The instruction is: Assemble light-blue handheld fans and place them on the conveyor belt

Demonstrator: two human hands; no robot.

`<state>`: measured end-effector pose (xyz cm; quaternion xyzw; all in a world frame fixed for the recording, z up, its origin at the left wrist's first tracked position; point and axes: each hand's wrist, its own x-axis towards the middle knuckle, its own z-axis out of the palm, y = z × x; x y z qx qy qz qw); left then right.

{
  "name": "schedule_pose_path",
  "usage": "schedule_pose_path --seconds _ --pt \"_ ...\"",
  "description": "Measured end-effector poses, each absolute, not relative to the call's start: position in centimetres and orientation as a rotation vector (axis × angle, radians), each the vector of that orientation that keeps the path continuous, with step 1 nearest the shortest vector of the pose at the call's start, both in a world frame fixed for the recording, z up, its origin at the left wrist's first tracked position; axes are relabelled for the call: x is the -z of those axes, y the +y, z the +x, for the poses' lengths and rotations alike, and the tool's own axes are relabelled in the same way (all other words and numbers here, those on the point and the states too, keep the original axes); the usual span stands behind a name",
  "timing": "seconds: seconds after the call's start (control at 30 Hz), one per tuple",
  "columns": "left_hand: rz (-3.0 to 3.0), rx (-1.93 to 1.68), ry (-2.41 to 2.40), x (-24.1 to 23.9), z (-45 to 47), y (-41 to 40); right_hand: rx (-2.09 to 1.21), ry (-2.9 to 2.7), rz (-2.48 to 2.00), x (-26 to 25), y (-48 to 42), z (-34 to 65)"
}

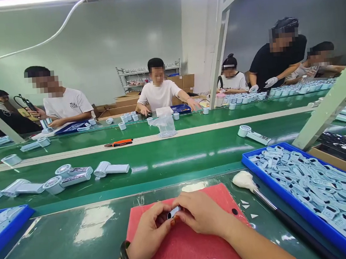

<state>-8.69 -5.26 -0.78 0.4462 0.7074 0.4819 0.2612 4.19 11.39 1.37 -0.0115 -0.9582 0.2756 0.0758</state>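
Observation:
Over a red mat [193, 246] both of my hands meet around a small light-blue plastic part [173, 212] with a dark opening at one end. My left hand [149, 231] wears a dark bangle and grips the part from the left, thumb and fingers bent round it. From the right, my right hand [201, 214] pinches the same part, its fingers covering much of it. A small black round piece [235, 211] lies on the mat's right side.
A blue tray [248, 160] heaped with light-blue parts stands at right, beside a black-handled tool with a white wrapped head [244, 180]. Another blue tray [24, 213] is at left. Light-blue devices [112, 168] lie on the green conveyor [169, 157]. Several co-workers sit or stand across it.

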Motion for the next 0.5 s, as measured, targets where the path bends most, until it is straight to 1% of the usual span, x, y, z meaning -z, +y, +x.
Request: schedule_pose_path --seconds 0.2,0.33,0.43,0.5 --pt "1.221 -1.291 1.911 1.0 -8.9 -5.3 -0.770 -2.869 -0.039 -1.4 11.3 4.1" --pt "1.111 -1.367 1.867 1.4 -9.0 -5.4 -0.811 -2.818 -0.062 -1.2 11.5 4.0" --pt "1.039 -1.361 1.835 -0.1 -11.3 -5.6 -0.835 -2.816 -0.135 -0.7 11.8 3.8" --pt "1.197 -1.177 2.071 -2.1 -14.9 -5.7 -0.851 -2.861 -0.200 -0.4 12.0 3.7"
